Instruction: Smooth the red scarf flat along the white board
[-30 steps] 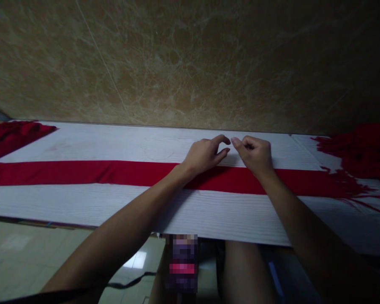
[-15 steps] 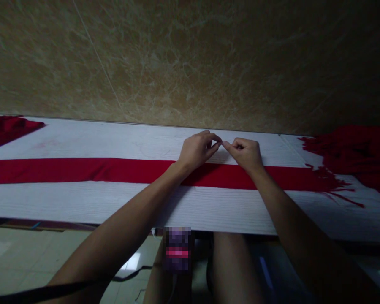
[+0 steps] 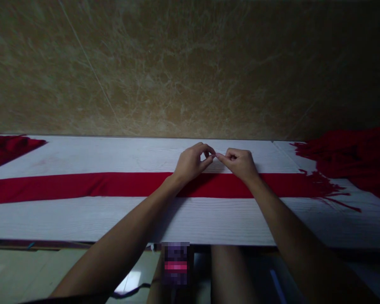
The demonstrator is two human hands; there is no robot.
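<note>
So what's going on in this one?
A person's left hand and right hand meet fingertip to fingertip above a white table; whether they pinch anything small is too fine to tell. A long red fabric strip lies lengthwise under the forearms, its fringed end to the right. More red cloth is heaped beyond that end, and another red piece lies at far left.

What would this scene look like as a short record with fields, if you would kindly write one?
left hand: fingertips drawn together, meeting or nearly meeting the right thumb
right hand: fingers curled, thumb towards the left hand
held item: cannot be made out
red strip: lengthwise on the white tabletop, passing below both wrists, fringed at right
red heap: rumpled, far right
red cloth: far left
wall: brown, marbled
</note>
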